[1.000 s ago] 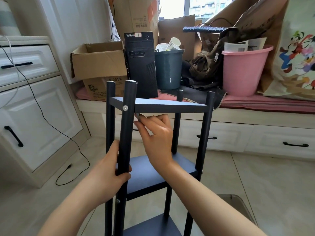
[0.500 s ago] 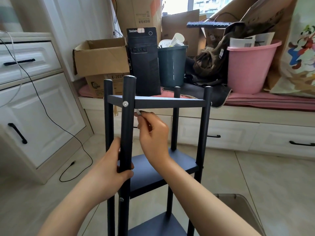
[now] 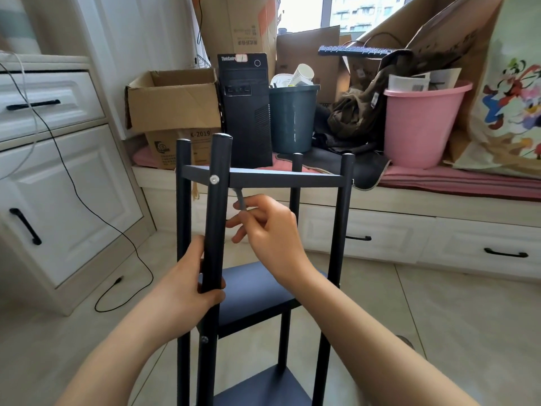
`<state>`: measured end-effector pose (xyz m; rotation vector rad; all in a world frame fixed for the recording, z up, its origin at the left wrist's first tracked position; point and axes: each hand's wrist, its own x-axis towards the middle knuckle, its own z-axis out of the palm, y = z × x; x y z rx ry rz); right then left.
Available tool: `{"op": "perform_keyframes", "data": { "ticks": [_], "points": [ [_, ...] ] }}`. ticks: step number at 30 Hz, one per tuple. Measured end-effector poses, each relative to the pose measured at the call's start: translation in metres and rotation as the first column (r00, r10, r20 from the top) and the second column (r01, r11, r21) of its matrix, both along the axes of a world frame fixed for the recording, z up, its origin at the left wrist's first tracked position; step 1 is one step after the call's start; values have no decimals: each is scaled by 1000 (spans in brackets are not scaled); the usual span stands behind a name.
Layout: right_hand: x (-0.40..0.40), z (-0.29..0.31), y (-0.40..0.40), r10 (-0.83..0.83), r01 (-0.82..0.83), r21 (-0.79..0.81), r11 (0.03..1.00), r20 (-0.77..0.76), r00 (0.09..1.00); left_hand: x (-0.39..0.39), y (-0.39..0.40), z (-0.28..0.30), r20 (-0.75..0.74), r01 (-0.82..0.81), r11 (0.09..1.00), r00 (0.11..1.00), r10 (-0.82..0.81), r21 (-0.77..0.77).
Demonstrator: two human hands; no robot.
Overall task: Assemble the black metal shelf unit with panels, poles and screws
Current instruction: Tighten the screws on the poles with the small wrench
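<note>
A black metal shelf unit (image 3: 260, 276) stands upright on the tiled floor, nearly built: three panels sit between four poles. The left hand (image 3: 187, 285) wraps around the front pole (image 3: 216, 218). The right hand (image 3: 272, 227) pinches a small grey tool (image 3: 240, 199) just under the top panel (image 3: 281, 180). A silver screw (image 3: 214, 179) is already seated; final tightening seems left.

I read "ThinkCentre" on the black computer tower (image 3: 245, 109) and "K-2019" on the lower cardboard box (image 3: 178, 148).
</note>
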<state>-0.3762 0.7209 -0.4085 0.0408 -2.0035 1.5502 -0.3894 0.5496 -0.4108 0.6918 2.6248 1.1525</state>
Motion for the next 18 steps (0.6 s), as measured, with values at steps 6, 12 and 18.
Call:
{"op": "perform_keyframes", "data": {
  "ticks": [6,12,18],
  "points": [
    [4,6,15,-67,67,182,981,-5,998,0,-2,0,-4,11,1000,1000,-11,0],
    [6,18,17,-100,102,182,978,-21,995,0,-3,1,5,16,1000,1000,-16,1],
    [5,14,14,-91,95,108,990,-36,995,-1,-3,1,-14,13,1000,1000,-13,-9]
  ]
}}
